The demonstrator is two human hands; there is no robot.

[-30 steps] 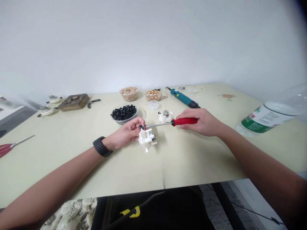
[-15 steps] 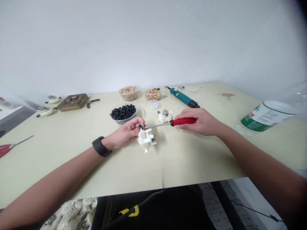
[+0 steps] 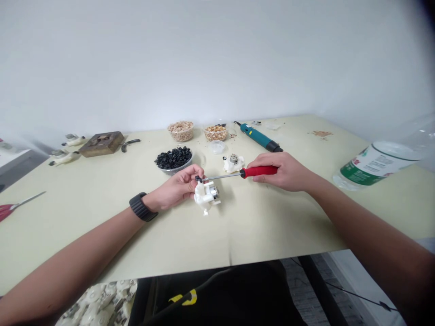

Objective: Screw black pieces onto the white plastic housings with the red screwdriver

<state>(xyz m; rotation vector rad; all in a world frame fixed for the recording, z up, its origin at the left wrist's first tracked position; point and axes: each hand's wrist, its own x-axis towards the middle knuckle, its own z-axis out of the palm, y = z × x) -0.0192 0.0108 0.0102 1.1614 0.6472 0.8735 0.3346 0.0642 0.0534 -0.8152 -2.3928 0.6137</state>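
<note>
My left hand (image 3: 181, 186) grips a white plastic part with a metal motor (image 3: 205, 195), held up over the table. A small black piece (image 3: 198, 179) sits at its top by my fingertips. My right hand (image 3: 278, 171) is wrapped round the red handle of a screwdriver (image 3: 258, 171). Its metal shaft points left, and the tip meets the part beside the black piece; exactly what it touches is too small to make out. Just behind the shaft, a similar white part (image 3: 233, 164) rests on the table.
Tubs of black pieces (image 3: 173, 159), beige pieces (image 3: 181, 131) and copper-coloured pieces (image 3: 216, 132) stand behind my hands. A teal electric screwdriver (image 3: 258, 137) lies beyond. A large bottle (image 3: 377, 163) is at right. At left are a brown block (image 3: 102, 144), pliers (image 3: 130, 144) and a red-handled tool (image 3: 20, 206).
The whole view has shifted very slightly. Both hands, the white part and the screwdriver keep the same positions relative to one another.
</note>
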